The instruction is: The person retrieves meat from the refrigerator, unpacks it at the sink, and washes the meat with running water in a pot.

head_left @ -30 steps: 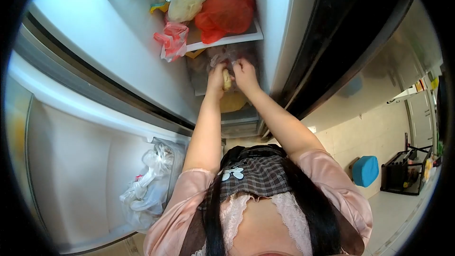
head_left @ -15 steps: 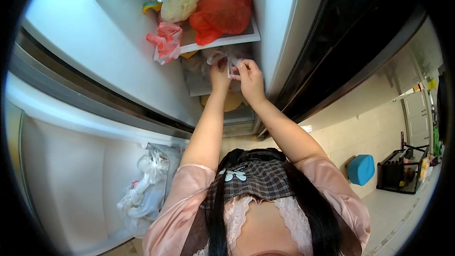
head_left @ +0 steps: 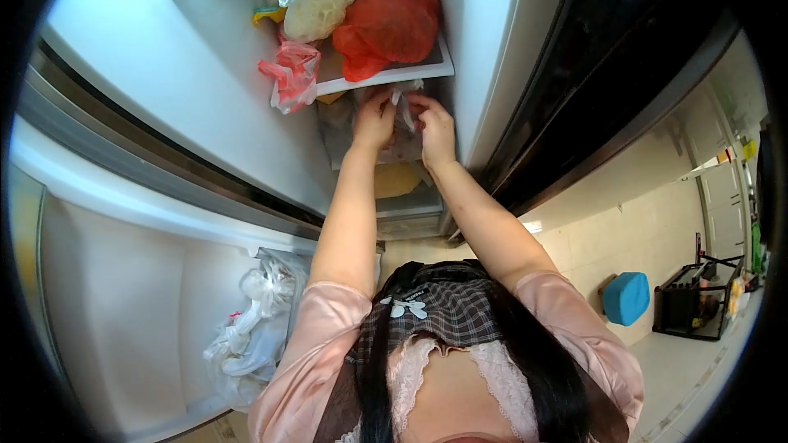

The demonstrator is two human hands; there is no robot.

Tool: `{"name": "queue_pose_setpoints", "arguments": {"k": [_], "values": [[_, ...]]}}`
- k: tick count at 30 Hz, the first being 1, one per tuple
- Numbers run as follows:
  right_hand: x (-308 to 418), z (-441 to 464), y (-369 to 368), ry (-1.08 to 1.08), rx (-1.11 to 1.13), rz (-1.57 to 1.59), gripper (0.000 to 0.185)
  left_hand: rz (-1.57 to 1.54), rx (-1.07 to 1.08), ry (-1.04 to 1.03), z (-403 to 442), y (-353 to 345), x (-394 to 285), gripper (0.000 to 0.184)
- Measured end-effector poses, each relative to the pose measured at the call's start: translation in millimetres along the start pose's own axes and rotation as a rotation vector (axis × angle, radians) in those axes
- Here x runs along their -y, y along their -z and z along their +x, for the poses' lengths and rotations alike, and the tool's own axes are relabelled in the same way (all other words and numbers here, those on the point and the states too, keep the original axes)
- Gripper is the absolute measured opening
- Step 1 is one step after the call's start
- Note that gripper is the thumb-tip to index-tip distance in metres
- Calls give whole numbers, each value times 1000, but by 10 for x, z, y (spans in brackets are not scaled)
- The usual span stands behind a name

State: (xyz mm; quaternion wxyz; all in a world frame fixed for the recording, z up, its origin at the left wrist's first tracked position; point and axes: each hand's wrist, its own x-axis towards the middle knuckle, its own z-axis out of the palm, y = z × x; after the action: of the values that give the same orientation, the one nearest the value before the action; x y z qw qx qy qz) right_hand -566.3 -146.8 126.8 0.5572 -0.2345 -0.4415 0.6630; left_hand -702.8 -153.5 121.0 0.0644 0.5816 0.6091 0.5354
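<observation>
Plastic bag (head_left: 405, 115) between the fingertips, near the shelf (head_left: 386, 78) beyond them: left hand (head_left: 373, 127) and right hand (head_left: 438, 135) appear to pinch its top, which looks gathered; whether any knot is finished or undone, I can't tell.

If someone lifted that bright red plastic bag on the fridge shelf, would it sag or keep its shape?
The bright red plastic bag would probably sag and crinkle, since its film looks thin and wrinkled. Its rounded bulge suggests contents that might shift.
</observation>
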Motion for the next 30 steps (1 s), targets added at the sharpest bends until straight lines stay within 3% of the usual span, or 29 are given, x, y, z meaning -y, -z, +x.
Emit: {"name": "queue_pose_setpoints", "arguments": {"k": [1, 5, 6, 8, 11, 17, 19, 22, 26, 28, 30], "values": [[-5, 12, -22, -34, -29, -15, 30, 39, 89, 21, 22, 18, 4, 31], [60, 30, -86, -104, -86, -137, 25, 153, 81, 57, 101, 60, -187, 32], [-2, 65, -57, -105, -84, -137, 25, 104, 118, 145, 112, 69, -186, 34], [-180, 141, 39, 147, -88, -364, 25, 55, 156, 232, 107, 69, -127, 36], [-164, 140, 15, 295, -141, -643, 25, -51, 98, 105, 56, -11, 57, 34], [-158, 205, -18, 232, -141, -658, 20, -134, 145, 13, 55, -21, 10, 24], [-220, 217, 14, 221, -134, -647, 19, -33, 186, 52, 66, 31, -56, 24], [-279, 230, 16, 294, -165, -660, 16, 14, 180, 145, 46, 59, -95, 26], [-294, 238, 21, 208, -177, -703, 16, -17, 110, 63, 12, 65, 17, 23], [-305, 238, 17, 178, -179, -691, 15, 148, 172, 20, -17, 154, -125, 25], [-285, 244, 34, 166, -148, -663, 16, 120, 248, 71, 36, 180, -138, 27]]}}
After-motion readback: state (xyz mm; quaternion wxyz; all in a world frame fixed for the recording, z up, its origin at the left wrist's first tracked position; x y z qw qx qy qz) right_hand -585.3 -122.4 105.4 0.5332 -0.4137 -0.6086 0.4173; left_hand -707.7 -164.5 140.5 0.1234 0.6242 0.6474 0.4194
